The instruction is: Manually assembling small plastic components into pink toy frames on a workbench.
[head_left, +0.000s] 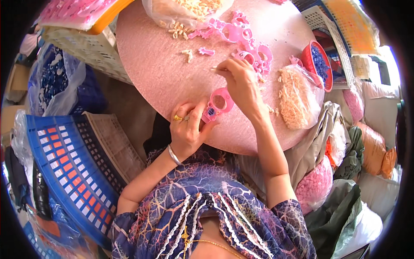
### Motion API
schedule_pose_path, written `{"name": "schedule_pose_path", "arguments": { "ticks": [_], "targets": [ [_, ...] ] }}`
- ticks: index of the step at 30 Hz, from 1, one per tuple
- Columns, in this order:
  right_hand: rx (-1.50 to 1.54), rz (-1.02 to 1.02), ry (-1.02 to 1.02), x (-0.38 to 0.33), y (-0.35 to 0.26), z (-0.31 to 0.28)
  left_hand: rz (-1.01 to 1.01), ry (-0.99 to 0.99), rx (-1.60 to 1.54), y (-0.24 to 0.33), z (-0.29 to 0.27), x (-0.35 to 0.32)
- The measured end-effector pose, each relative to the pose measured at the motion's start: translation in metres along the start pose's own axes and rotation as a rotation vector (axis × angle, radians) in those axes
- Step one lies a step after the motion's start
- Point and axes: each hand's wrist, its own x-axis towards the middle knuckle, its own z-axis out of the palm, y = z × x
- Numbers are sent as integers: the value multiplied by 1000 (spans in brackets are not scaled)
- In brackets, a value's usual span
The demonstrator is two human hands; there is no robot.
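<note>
My left hand [186, 129] is closed on a pink plastic part [227, 97] near the table's front edge. That part has a round ring at one end and a small dark blue insert [211, 112] close to my fingertips. My right hand [243, 84] is raised over the table in a pinch, with a tiny cream-coloured piece [213, 68] at the fingertips. Beyond it lies a pile of similar pink ringed parts [233, 32]. A lone pink piece [206, 51] and a few loose cream pieces [188, 55] rest left of the pile.
On the round pink table [151, 56] are an open bag of cream pieces [172, 13], another filled bag [294, 99] and a red basket [330, 77] of blue pieces. Blue crates [73, 159] stand at my left; stuffed bags [317, 185] crowd my right.
</note>
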Motion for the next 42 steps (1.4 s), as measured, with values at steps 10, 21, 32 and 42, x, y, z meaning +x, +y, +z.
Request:
{"name": "schedule_pose_path", "arguments": {
  "ticks": [10, 21, 32, 42],
  "targets": [
    [287, 251, -47, -50, -40, -24, 13, 4, -4, -2, 1, -2],
    [269, 215, -104, -60, -45, -18, 28, 64, -23, -1, 2, -1],
    [286, 282, -122, -61, -50, -14, 73, 102, -137, -6, 5, -4],
    [225, 227, -132, -54, -51, -17, 105, 91, -171, -8, 3, -5]
  ]
}}
